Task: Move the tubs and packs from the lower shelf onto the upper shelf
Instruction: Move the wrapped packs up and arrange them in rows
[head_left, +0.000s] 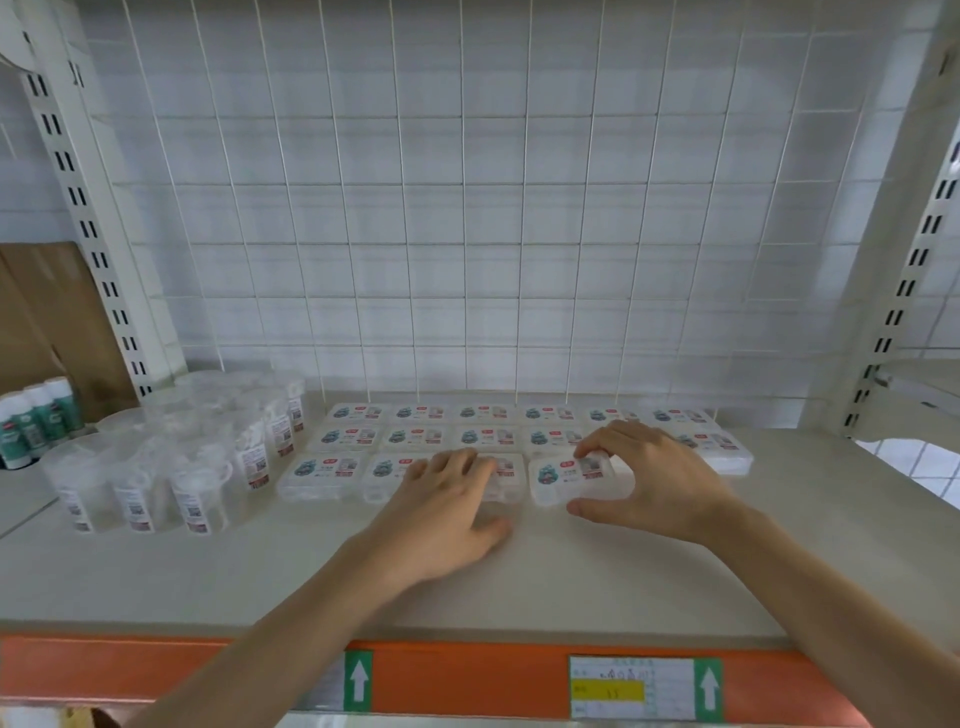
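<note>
Flat clear plastic packs with teal-and-red labels lie in rows on the pale upper shelf (519, 582). My right hand (654, 478) grips the front right pack (556, 478), fingers on its far edge and thumb at its near edge. My left hand (447, 509) lies flat with straight fingers on the neighbouring front pack (506, 475), partly hiding it. Another front pack (324, 475) lies further left. Several clear round tubs (197, 467) with white barcode labels stand grouped at the shelf's left. The lower shelf is out of view.
A white wire grid (467, 208) backs the shelf before a tiled wall. Slotted uprights (88, 228) stand at both sides. Green-and-white bottles (36, 421) and brown cardboard (47, 322) sit at far left. An orange rail (467, 680) with labels runs along the shelf front.
</note>
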